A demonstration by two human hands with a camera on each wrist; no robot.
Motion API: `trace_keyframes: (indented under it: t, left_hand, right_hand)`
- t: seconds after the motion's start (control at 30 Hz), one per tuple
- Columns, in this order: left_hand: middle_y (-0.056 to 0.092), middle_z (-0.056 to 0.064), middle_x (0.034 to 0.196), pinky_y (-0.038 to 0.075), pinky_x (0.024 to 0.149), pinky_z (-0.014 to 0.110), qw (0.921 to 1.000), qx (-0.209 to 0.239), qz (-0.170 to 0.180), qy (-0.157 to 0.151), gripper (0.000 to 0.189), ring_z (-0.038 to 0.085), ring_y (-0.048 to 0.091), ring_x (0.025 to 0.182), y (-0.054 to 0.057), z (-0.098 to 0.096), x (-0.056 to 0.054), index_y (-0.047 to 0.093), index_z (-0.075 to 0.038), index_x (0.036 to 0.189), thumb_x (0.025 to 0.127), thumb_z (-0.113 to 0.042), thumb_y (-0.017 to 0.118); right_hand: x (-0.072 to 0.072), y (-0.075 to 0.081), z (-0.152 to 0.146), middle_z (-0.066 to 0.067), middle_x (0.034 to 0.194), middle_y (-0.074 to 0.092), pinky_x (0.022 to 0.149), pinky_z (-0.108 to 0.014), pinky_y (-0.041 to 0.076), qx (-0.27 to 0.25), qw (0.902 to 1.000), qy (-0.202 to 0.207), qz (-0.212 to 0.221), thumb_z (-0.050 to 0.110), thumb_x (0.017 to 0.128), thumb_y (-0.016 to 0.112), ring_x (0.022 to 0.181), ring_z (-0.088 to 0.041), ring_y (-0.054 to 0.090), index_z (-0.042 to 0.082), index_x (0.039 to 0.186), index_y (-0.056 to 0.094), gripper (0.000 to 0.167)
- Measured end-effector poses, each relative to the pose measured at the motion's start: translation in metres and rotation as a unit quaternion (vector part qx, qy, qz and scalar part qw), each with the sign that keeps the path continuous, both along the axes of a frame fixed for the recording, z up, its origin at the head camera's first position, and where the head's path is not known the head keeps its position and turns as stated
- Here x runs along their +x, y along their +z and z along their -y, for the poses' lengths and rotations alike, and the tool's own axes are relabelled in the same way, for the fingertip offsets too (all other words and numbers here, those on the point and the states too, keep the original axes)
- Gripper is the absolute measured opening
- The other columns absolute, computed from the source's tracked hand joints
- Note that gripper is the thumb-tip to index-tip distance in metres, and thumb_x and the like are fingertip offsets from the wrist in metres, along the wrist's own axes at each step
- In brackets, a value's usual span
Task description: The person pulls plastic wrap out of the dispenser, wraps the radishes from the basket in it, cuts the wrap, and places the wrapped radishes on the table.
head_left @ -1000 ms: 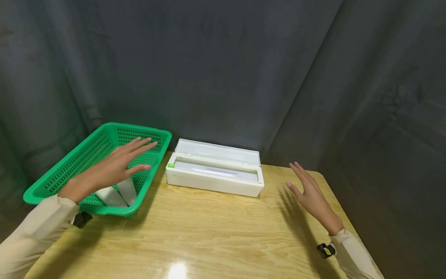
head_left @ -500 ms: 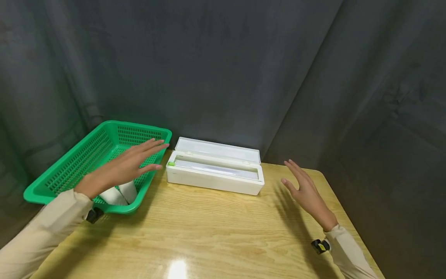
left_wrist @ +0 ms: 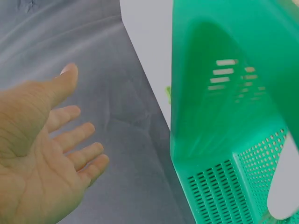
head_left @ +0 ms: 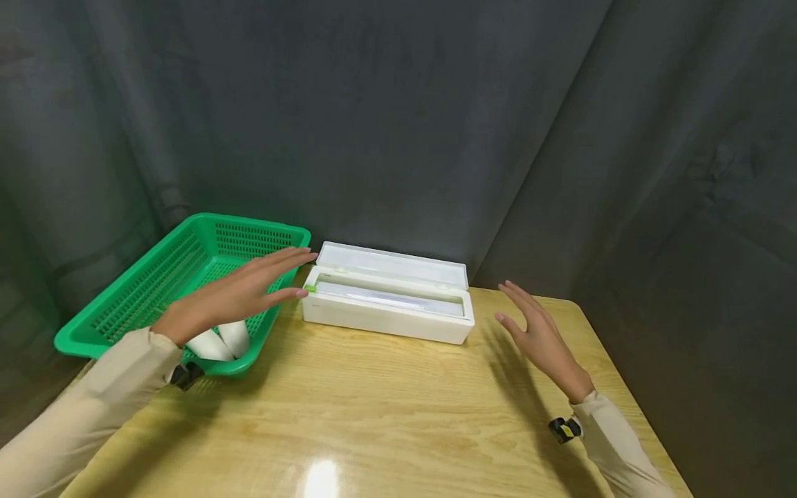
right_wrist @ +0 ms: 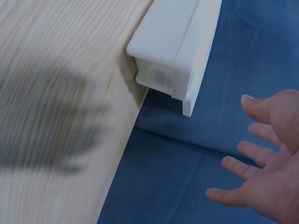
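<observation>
A long white box (head_left: pixel 386 325) with its lid (head_left: pixel 392 265) tipped back stands near the far edge of the table. Inside lies a pale, shiny roll (head_left: pixel 392 299), and a small green piece (head_left: pixel 310 288) sits at the box's left end. My left hand (head_left: pixel 243 287) hovers over the right side of the green basket (head_left: pixel 118 297), fingers extended, its fingertips by the left end of the box. To the right of the box, my right hand (head_left: pixel 543 339) hangs above the table with its fingers spread. Neither hand holds anything.
White rolled or cylindrical items (head_left: pixel 233 337) lie in the basket's near corner, partly covered by my left forearm. Dark grey curtains (head_left: pixel 398 124) hang behind the table (head_left: pixel 373 415) and along its right side.
My left hand has moved right, from over the basket's middle toward the box. The right hand has drifted slightly left, toward the box's right end. The box remains in place.
</observation>
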State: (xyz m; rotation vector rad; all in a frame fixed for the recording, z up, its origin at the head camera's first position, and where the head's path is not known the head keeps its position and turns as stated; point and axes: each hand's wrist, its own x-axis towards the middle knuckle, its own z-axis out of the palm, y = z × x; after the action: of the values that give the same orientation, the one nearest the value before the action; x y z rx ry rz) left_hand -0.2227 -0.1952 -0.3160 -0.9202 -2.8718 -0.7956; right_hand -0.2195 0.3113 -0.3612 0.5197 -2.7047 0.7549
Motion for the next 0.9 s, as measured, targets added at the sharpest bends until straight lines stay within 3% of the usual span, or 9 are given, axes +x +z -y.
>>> trace_keyframes:
  t: [0.1, 0.27, 0.4, 0.53, 0.7, 0.8, 0.9]
  left_hand:
    - [0.027, 0.015, 0.171, 0.022, 0.121, 0.069, 0.9999, 0.009, -0.007, -0.002, 0.069, 0.041, 0.024, 0.158, -0.001, -0.008, -0.004, 0.033, -0.014, 0.165, 0.107, -0.039, 0.06]
    - [0.045, 0.014, 0.162, 0.038, 0.117, 0.061, 0.9976, 0.062, -0.028, 0.013, 0.058, 0.037, 0.042, 0.149, -0.005, -0.021, -0.011, 0.044, -0.01, 0.158, 0.107, -0.03, 0.062]
    - [0.055, 0.012, 0.153, 0.047, 0.108, 0.056, 0.9953, 0.089, -0.034, 0.018, 0.052, 0.032, 0.058, 0.13, -0.009, -0.029, -0.015, 0.05, -0.01, 0.154, 0.107, -0.028, 0.063]
    - [0.061, 0.012, 0.144, 0.051, 0.1, 0.052, 0.9939, 0.103, -0.037, 0.014, 0.047, 0.028, 0.061, 0.114, -0.012, -0.035, -0.017, 0.055, -0.007, 0.149, 0.106, -0.023, 0.064]
    - [0.059, 0.014, 0.149, 0.047, 0.108, 0.057, 0.9942, 0.104, -0.022, 0.016, 0.048, 0.035, 0.058, 0.131, -0.016, -0.038, -0.018, 0.055, -0.005, 0.15, 0.107, -0.023, 0.063]
    - [0.05, 0.013, 0.159, 0.04, 0.116, 0.061, 0.997, 0.076, -0.01, 0.013, 0.056, 0.037, 0.048, 0.145, -0.02, -0.038, -0.019, 0.048, -0.009, 0.156, 0.106, -0.027, 0.064]
    - [0.044, 0.013, 0.163, 0.035, 0.118, 0.062, 0.9987, 0.047, -0.019, 0.002, 0.061, 0.038, 0.042, 0.15, -0.025, -0.039, -0.019, 0.043, -0.011, 0.16, 0.105, -0.028, 0.065]
  right_hand:
    - [-0.004, -0.001, 0.003, -0.026, 0.162, 0.039, 0.113, -0.07, 0.035, 0.002, 1.0, 0.004, -0.005, 0.011, 0.102, 0.068, 0.147, -0.051, 0.039, 0.001, 0.155, 0.047, 0.058]
    - [-0.006, -0.005, 0.007, -0.026, 0.159, 0.045, 0.113, -0.068, 0.037, -0.003, 0.9998, 0.012, -0.012, 0.01, 0.101, 0.069, 0.145, -0.049, 0.043, 0.0, 0.152, 0.05, 0.055]
    - [-0.006, -0.008, 0.01, -0.027, 0.154, 0.05, 0.113, -0.067, 0.038, -0.009, 0.9994, 0.023, -0.025, 0.007, 0.101, 0.069, 0.143, -0.048, 0.046, -0.001, 0.15, 0.052, 0.053]
    - [-0.007, -0.009, 0.014, -0.028, 0.152, 0.052, 0.113, -0.066, 0.039, -0.015, 0.9988, 0.04, -0.026, 0.005, 0.102, 0.067, 0.141, -0.048, 0.048, -0.003, 0.15, 0.052, 0.051]
    - [-0.009, -0.01, 0.019, -0.028, 0.154, 0.05, 0.115, -0.064, 0.037, -0.018, 0.9986, 0.049, -0.005, 0.007, 0.103, 0.066, 0.144, -0.048, 0.046, -0.002, 0.152, 0.049, 0.053]
    - [-0.011, -0.011, 0.02, -0.027, 0.155, 0.049, 0.116, -0.064, 0.037, -0.015, 0.9988, 0.046, 0.003, 0.008, 0.102, 0.067, 0.145, -0.047, 0.045, -0.002, 0.153, 0.048, 0.055]
    - [-0.011, -0.013, 0.021, -0.027, 0.156, 0.048, 0.116, -0.065, 0.037, -0.01, 0.9989, 0.045, 0.005, 0.009, 0.101, 0.069, 0.145, -0.047, 0.044, -0.001, 0.153, 0.049, 0.057]
